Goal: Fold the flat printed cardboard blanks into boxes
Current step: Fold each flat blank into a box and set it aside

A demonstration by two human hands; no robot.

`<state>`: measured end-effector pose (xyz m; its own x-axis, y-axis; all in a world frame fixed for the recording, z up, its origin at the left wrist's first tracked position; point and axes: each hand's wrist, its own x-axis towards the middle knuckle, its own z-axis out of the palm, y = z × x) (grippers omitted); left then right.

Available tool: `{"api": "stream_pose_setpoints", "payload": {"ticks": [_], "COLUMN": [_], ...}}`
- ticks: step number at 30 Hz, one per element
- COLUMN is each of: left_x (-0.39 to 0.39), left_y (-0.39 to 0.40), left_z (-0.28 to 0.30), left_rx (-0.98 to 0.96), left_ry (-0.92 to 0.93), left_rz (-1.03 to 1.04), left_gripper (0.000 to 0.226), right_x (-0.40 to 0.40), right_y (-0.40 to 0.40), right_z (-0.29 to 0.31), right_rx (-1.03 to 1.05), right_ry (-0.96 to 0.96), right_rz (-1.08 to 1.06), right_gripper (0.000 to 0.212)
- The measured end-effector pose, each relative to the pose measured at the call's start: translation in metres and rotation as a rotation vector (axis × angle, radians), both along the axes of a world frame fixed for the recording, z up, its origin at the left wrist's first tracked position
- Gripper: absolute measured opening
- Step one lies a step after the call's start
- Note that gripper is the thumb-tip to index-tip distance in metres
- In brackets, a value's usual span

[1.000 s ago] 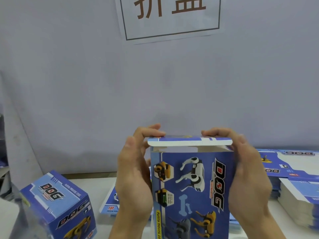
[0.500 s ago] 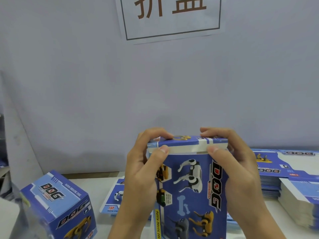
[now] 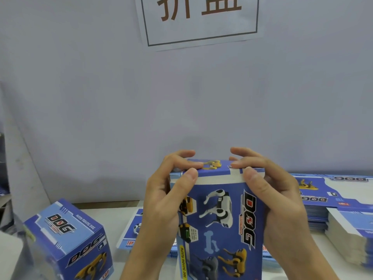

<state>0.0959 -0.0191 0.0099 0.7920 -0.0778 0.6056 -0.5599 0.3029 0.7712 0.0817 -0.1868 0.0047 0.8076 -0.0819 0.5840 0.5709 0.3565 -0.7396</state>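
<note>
Box (image 3: 220, 219) held upright above desk (image 3: 121, 215), between both hands, top flap nearly closed. Left hand (image 3: 161, 203) and right hand (image 3: 282, 201) each in a curled grip clamped on an upper corner, thumbs against the flap's front edge, fingers over the lid. Best done by pressing evenly both sides, guiding the white tuck strip inside the front panel, keeping walls square, avoiding creases.

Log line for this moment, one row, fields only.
step: closing top flap | box: upright, held | left hand: grips left side | right hand: grips right side | finished box: left on table
</note>
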Motion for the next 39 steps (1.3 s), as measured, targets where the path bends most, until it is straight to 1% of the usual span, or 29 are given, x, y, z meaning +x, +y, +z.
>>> {"api": "stream_pose_setpoints", "payload": {"ticks": [2, 4, 7, 10, 12, 14, 17, 19, 21, 23, 26, 28, 31, 36, 37, 39], "left_x": [0.001, 0.002, 0.003, 0.004, 0.004, 0.004, 0.002, 0.001, 0.000, 0.001, 0.003, 0.003, 0.004, 0.004, 0.004, 0.005], "left_y": [0.001, 0.001, 0.000, 0.001, 0.002, 0.002, 0.001, 0.000, -0.002, -0.003, -0.003, -0.002, 0.001, 0.002, 0.002, 0.002], "left_z": [-0.001, -0.002, -0.003, -0.004, -0.006, -0.006, -0.004, -0.004, -0.004, -0.005, -0.005, -0.006, -0.007, -0.008, -0.008, -0.008], "left_rx": [-0.015, -0.013, -0.008, -0.004, 0.006, 0.015, 0.019, 0.017, 0.017, 0.009, -0.003, 0.001, -0.005, -0.012, -0.006, 0.016], "left_ry": [0.007, 0.008, -0.004, 0.004, 0.016, 0.029, 0.038, 0.036, 0.041, 0.052, 0.043, 0.029, 0.016, 0.025, 0.037, 0.071], "left_rz": [0.019, 0.042, 0.049, 0.048, 0.057, 0.058, 0.058, 0.056, 0.072, 0.094, 0.110, 0.112, 0.091, 0.053, 0.030, -0.020], "left_gripper": [0.021, 0.022, 0.024, 0.022, 0.016, 0.018, 0.030, 0.030, 0.027, 0.022, 0.016, 0.013, 0.015, 0.017, 0.019, 0.033], "right_x": [0.001, 0.001, 0.000, -0.002, -0.001, -0.001, -0.002, -0.003, -0.002, -0.001, -0.002, -0.002, -0.001, 0.002, 0.002, 0.002], "right_y": [0.000, 0.001, 0.005, 0.007, 0.007, 0.007, 0.009, 0.008, 0.006, 0.005, 0.004, 0.006, 0.010, 0.005, 0.002, -0.002], "right_z": [0.000, 0.000, 0.003, 0.004, 0.003, 0.003, 0.004, 0.004, 0.002, 0.001, -0.002, -0.001, 0.002, 0.004, 0.003, 0.003], "right_rx": [-0.003, -0.007, -0.027, -0.029, -0.035, -0.039, -0.044, -0.050, -0.064, -0.069, -0.058, -0.069, -0.073, -0.032, -0.027, -0.010], "right_ry": [0.007, 0.008, -0.007, 0.009, 0.045, 0.061, 0.044, 0.035, 0.039, 0.050, 0.051, 0.033, 0.004, 0.054, 0.074, 0.108], "right_rz": [0.008, -0.003, -0.047, -0.058, -0.064, -0.066, -0.073, -0.058, -0.043, -0.018, 0.014, -0.014, -0.067, 0.007, 0.037, 0.093], "right_gripper": [0.017, 0.011, 0.018, 0.013, 0.016, 0.018, 0.024, 0.025, 0.023, 0.017, 0.022, 0.021, 0.018, 0.020, 0.022, 0.024]}}
